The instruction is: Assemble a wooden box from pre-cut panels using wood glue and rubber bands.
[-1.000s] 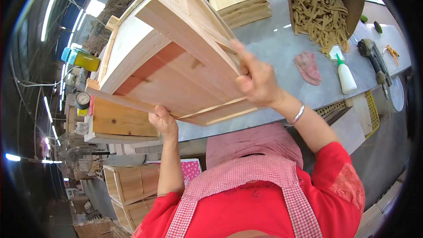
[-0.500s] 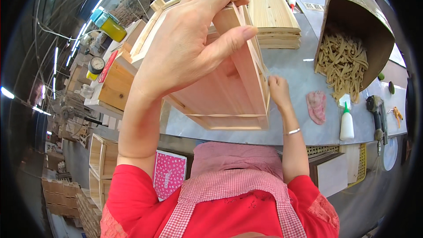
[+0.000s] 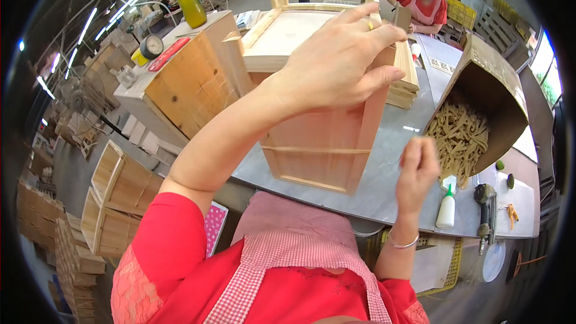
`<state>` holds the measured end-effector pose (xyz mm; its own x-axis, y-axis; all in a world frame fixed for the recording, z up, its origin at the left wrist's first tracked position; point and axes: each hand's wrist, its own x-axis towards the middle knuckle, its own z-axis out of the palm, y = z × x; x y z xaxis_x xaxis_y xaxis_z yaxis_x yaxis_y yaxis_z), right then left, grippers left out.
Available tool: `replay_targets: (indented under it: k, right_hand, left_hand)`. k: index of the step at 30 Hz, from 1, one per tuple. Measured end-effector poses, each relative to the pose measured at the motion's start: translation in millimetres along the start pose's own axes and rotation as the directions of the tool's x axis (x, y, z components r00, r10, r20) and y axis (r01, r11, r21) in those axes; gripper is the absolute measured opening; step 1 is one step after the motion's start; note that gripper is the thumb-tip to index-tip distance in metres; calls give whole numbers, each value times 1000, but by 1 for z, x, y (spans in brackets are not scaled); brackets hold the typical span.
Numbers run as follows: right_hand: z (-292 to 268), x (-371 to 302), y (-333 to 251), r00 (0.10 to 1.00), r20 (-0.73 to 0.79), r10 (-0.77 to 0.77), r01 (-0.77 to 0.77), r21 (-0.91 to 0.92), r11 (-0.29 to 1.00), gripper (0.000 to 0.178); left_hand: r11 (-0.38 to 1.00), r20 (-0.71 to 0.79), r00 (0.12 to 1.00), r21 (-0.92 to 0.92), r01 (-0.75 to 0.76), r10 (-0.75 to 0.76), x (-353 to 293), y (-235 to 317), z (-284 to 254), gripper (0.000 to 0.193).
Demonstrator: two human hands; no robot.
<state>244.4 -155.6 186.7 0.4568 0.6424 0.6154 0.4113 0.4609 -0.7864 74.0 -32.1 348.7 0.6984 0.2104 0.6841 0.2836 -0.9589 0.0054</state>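
My left hand (image 3: 345, 60) reaches over the top edge of a pale wooden box (image 3: 318, 171). Its fingers stretch across the edge and the thumb lies against the side, holding the box. A narrow tan band (image 3: 318, 151) runs across the box's lower part. To the right, apart from the box, my right hand (image 3: 418, 171) is raised with curled fingers, slightly blurred; whether something is in them is hidden. Near it an open cardboard carton (image 3: 501, 102) lies on its side, with tan rubber bands (image 3: 459, 144) spilling out.
A white glue bottle with a green tip (image 3: 446, 211) and a nail gun (image 3: 485, 210) lie at the table's right. Stacked wooden panels (image 3: 405, 90) sit behind the box. A cabinet (image 3: 186, 90) stands at left. Across the table is another person (image 3: 423, 3) in red.
My right hand has left the box's side and moved right, toward the carton. The left hand stays on the box. My view has shifted, and a pink cloth is now out of sight.
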Motion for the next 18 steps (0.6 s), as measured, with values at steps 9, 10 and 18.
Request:
replay_targets:
  k: [9,10,18]
  right_hand:
    - [40,106,-75,771,34,-636,634,-130,762,20]
    - [42,110,-72,772,45,-634,633,-149,760,18]
    - [59,122,-69,671,17,-741,730,-190,656,8]
  left_hand:
    - [958,-603,798,217,188,-20,-99,-52,-68,19]
    - [966,-592,800,133,221,-102,-105,-53,-65,17]
    - [993,-623,779,24,116,-76,-111,-81,-52,14]
